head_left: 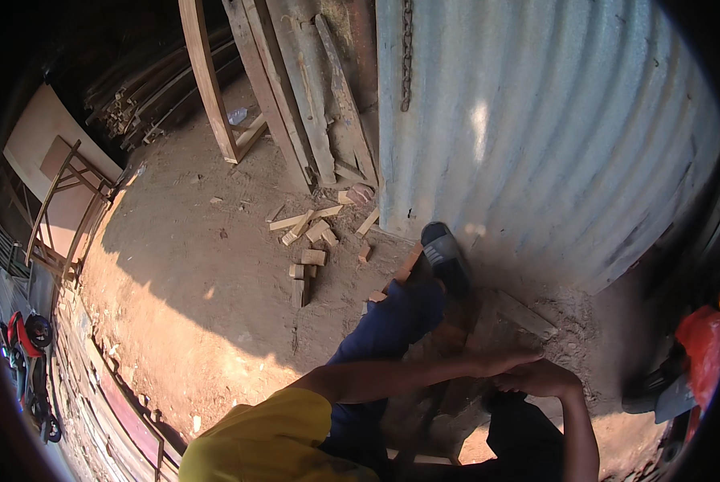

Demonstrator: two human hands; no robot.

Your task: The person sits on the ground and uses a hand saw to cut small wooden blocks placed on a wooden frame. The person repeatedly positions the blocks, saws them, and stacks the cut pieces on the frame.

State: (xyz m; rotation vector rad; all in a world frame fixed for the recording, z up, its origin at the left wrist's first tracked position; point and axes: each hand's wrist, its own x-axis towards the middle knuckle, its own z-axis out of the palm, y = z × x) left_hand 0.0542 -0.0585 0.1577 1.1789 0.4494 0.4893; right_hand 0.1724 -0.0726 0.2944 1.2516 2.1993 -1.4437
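Observation:
My left hand stretches across to my right hand, its fingers fairly straight and lying over that hand. My right hand's fingers are bent beneath and partly hidden, so I cannot tell what, if anything, they hold. Below them are my legs in dark blue trousers. One foot, in a dark sandal with light stripes, rests by the foot of a corrugated metal sheet, with wood under my leg.
Small wood offcuts lie on the dirt ground ahead. Upright planks stand beside the sheet, stacked lumber behind. Boards and frames lean at left, near a red-and-black vehicle. A red object is at the right edge.

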